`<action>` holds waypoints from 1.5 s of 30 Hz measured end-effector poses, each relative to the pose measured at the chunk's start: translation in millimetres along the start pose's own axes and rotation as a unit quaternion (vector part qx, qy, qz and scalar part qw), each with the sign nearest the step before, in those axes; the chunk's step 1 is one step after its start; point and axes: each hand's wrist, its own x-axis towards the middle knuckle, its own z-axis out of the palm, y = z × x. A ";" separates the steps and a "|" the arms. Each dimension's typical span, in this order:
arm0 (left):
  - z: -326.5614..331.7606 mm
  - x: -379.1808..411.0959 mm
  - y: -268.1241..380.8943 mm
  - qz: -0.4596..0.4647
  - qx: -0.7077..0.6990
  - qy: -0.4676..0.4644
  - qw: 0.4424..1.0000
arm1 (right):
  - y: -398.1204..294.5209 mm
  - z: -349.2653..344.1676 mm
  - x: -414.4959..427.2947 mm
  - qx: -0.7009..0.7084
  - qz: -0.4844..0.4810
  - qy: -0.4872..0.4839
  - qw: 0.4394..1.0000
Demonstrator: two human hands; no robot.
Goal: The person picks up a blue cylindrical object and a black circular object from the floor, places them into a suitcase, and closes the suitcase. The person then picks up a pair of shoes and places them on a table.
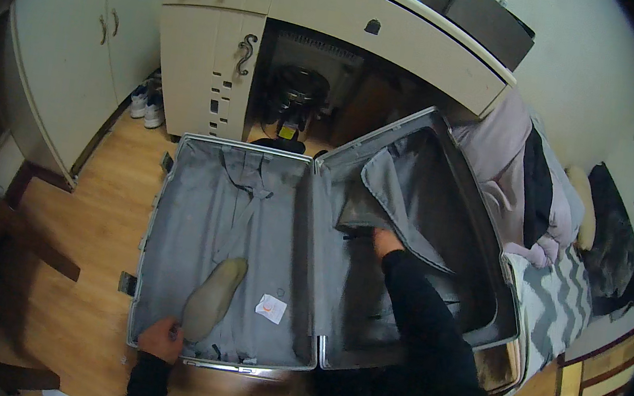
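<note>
An open hard-shell suitcase (311, 245) with grey lining lies before me. Its left half is flat on the floor and its right half leans up at an angle. My left hand (161, 338) is at the near left corner, fingers curled, beside the heel end of a beige shoe insole (213, 301); whether it grips anything cannot be told. To the insole's right lies a small white printed packet (270, 308). My right hand (386, 243) reaches to the loose grey lining flap (374, 196) in the right half, its fingers hidden by the cloth. Crossed grey straps (252, 191) lie at the far left end.
A cream desk (387, 27) stands beyond the suitcase, with a dark round appliance (300, 90) beneath. A bed with heaped bedding (503, 150) borders the right side. White cabinets (67, 39), sneakers (149, 107) and a wooden chair (35, 239) are to the left.
</note>
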 end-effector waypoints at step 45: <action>11.6 -6.3 -11.5 -0.045 0.050 0.010 0.998 | -27.4 17.8 -9.6 0.109 -0.116 -0.032 0.987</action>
